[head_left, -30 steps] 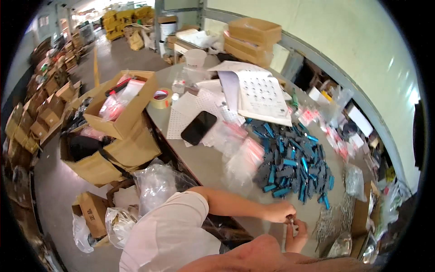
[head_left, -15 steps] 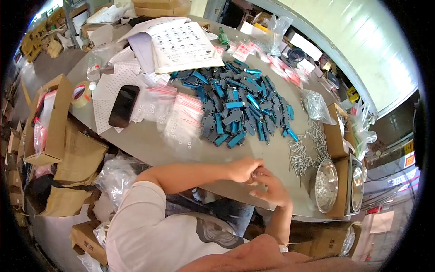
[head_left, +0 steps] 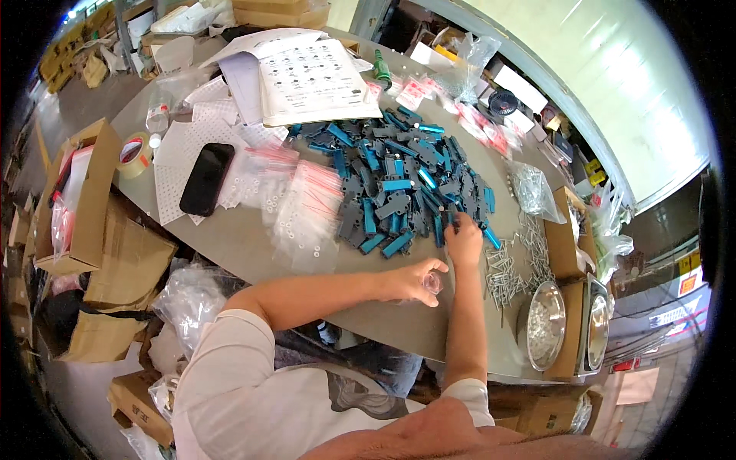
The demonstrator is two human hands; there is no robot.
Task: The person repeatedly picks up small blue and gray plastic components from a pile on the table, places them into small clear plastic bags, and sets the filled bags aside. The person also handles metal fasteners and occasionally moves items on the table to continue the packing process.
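Observation:
My left hand (head_left: 410, 283) is over the near part of the table, its fingers curled around what looks like a small clear plastic bag (head_left: 432, 284). Stretched forward, my right hand (head_left: 464, 241) is at the near right edge of a heap of blue and dark grey hinge-like parts (head_left: 395, 184). Its fingertips pinch one dark grey part (head_left: 451, 221) there. Left of the heap lie flat clear zip bags (head_left: 310, 203) with red strips, small white rings showing on or in them.
Loose screws (head_left: 502, 277) lie to the right, beside a metal bowl (head_left: 563, 326) of small pale pieces. A black phone (head_left: 208, 179), a tape roll (head_left: 135, 156) and printed papers (head_left: 314, 80) occupy the left and far table. Cardboard boxes (head_left: 92, 207) stand at the left edge.
My hands were together near the table's front edge. The right has moved away forward to the heap; the left has stayed near its place, its fingers now around the clear plastic.

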